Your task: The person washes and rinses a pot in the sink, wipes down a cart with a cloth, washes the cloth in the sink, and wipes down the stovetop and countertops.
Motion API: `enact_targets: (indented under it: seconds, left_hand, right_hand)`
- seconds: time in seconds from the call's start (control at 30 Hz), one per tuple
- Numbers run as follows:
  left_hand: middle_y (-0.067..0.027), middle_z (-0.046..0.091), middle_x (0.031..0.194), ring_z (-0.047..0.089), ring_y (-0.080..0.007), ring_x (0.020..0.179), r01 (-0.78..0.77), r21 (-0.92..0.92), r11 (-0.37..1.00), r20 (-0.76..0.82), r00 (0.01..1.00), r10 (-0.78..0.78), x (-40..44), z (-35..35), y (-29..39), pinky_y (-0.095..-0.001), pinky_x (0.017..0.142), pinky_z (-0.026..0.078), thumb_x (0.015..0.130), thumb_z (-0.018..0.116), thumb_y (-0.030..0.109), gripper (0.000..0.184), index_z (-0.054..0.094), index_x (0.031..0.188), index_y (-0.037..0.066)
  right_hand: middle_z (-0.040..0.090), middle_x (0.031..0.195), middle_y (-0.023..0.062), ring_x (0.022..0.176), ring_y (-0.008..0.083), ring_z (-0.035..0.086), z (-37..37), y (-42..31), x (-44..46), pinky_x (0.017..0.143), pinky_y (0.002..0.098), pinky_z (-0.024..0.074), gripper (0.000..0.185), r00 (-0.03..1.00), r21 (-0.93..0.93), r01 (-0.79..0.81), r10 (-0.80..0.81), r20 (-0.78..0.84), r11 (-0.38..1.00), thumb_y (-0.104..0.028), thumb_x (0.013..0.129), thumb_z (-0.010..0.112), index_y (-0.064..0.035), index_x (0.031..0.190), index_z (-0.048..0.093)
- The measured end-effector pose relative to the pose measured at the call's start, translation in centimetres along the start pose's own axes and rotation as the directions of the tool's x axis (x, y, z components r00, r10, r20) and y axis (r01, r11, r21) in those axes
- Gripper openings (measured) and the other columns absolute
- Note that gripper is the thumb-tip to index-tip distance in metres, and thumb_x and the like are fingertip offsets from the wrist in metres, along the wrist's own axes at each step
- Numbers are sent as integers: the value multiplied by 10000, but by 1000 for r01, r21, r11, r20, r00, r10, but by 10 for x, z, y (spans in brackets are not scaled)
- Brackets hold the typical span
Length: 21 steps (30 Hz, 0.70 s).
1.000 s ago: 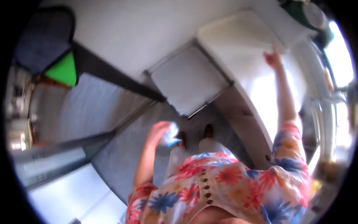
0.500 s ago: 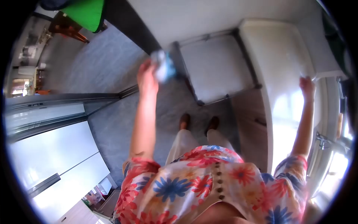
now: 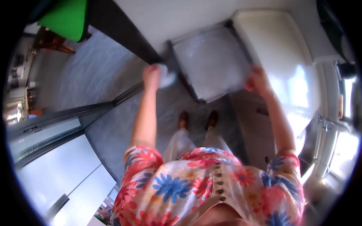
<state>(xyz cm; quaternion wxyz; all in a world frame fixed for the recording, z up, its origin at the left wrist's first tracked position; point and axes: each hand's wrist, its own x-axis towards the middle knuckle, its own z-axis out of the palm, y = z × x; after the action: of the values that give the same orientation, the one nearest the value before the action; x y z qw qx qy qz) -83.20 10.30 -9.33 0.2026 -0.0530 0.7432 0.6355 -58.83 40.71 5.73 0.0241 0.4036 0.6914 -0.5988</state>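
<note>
My left hand (image 3: 151, 76) is closed around a blurred white and light blue cloth-like item (image 3: 166, 76), held out in front of me near the left edge of a grey-topped, dark-framed stand (image 3: 211, 60). At the right edge of that stand is my right hand (image 3: 257, 80), smeared by motion, its fingers too blurred to read. It is close to the pale counter (image 3: 275, 41), and whether it touches the stand or holds anything cannot be made out.
White cabinet doors (image 3: 52, 169) stand at the lower left, with a sliding-door track (image 3: 68, 116) above them. A green panel (image 3: 66, 20) and a wooden stool (image 3: 54, 41) are at the upper left. A faucet (image 3: 325, 124) and bright window (image 3: 344, 152) are at the right.
My right hand has come off the far right side of the counter and moved left to the stand's edge. My left hand, still holding the white and blue item, rose earlier and now stays near the stand.
</note>
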Motion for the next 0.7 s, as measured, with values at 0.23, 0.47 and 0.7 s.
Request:
enact_targets:
  seconds: [0.23,0.47,0.7]
  left_hand:
    - [-18,586,748,549,-101,680,214,126,969,461,852,-248,-61,-19,-10,-226,619,431,700,609,21,177,603,877,31]
    - [-33,607,823,562,-99,739,201,93,975,668,714,-211,-85,4,6,-231,660,448,784,652,136,193,609,936,26]
    - [-32,602,840,563,-92,757,205,221,954,831,472,-294,-119,21,5,-225,692,459,787,633,87,182,594,946,9]
  right_hand:
    - [604,665,81,488,131,572,6,9,16,400,238,429,594,990,-219,-103,121,68,970,-266,859,535,77,1292,315]
    - [594,661,63,488,114,561,7,12,-23,402,231,432,374,984,-93,-49,32,-173,995,-255,870,521,18,1126,518]
    - [616,693,64,526,116,590,45,82,-123,440,237,471,239,970,112,-220,230,-85,969,-138,838,526,-20,1042,570]
